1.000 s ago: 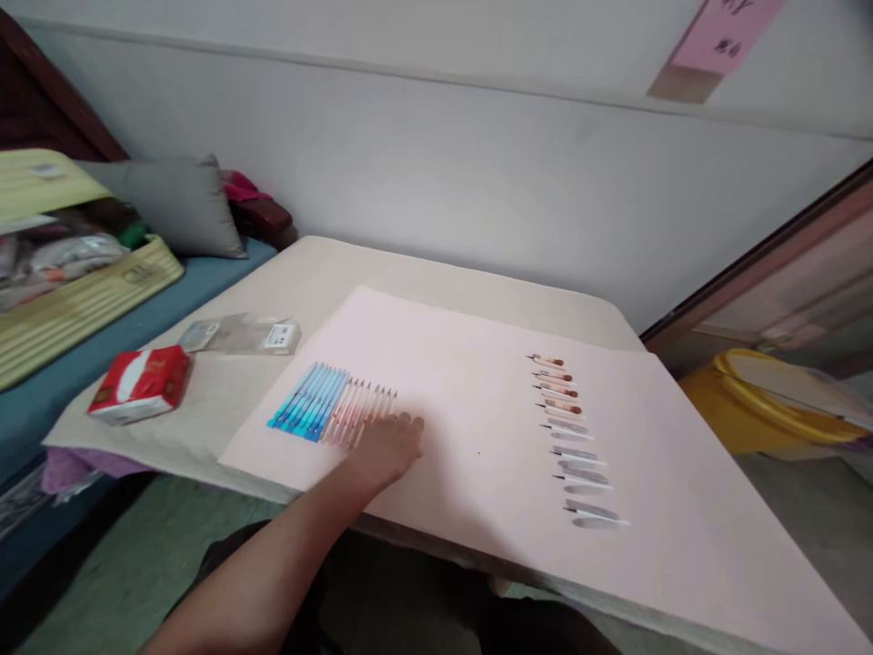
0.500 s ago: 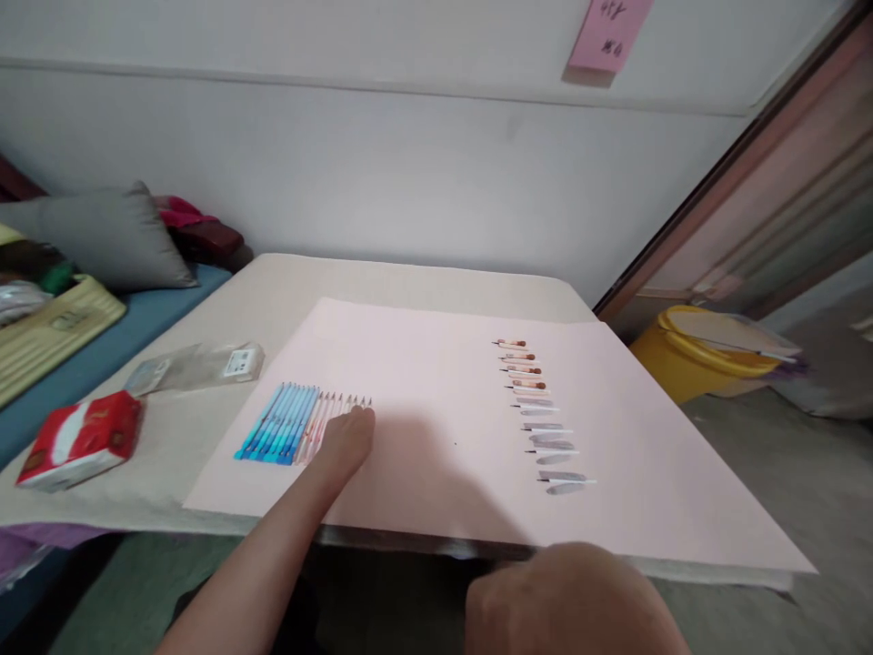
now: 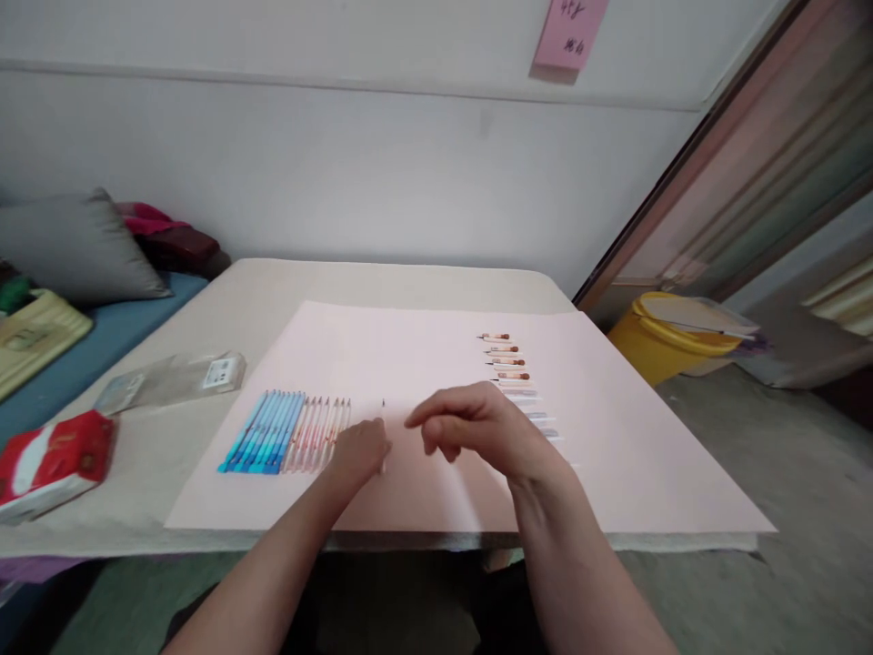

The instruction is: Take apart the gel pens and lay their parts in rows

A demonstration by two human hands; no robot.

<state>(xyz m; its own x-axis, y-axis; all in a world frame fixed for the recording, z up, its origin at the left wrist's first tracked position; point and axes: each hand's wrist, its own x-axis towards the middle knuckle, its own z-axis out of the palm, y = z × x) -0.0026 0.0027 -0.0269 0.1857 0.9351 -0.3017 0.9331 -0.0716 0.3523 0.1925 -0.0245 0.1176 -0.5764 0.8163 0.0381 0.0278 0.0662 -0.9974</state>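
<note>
My left hand [image 3: 361, 446] is closed on a slim pen [image 3: 383, 403], whose dark tip shows beyond the fingers and whose pale end shows below. Most of that pen is hidden by the hand. Just left of it lies a row of white-and-pink pens [image 3: 317, 432], side by side, and then several blue pens [image 3: 263, 432]. My right hand [image 3: 474, 418] hovers over the pink sheet, fingers bent and apart from the thumb, with nothing in it. Behind it, a column of thin refills with brown-topped pieces [image 3: 508, 362] and grey pieces [image 3: 538, 418] is partly covered.
A large pink sheet [image 3: 402, 346] covers much of the table [image 3: 409, 277]. At the left are a clear plastic packet [image 3: 177, 375] and a red tissue pack [image 3: 58, 459]. A yellow bin [image 3: 641, 341] stands beyond the right edge. The wall rises behind, bearing a pink note [image 3: 569, 35].
My left hand has moved a little right of the pen row, a pen now apart from the row beneath it. My right hand has risen from the bottom edge to over the sheet.
</note>
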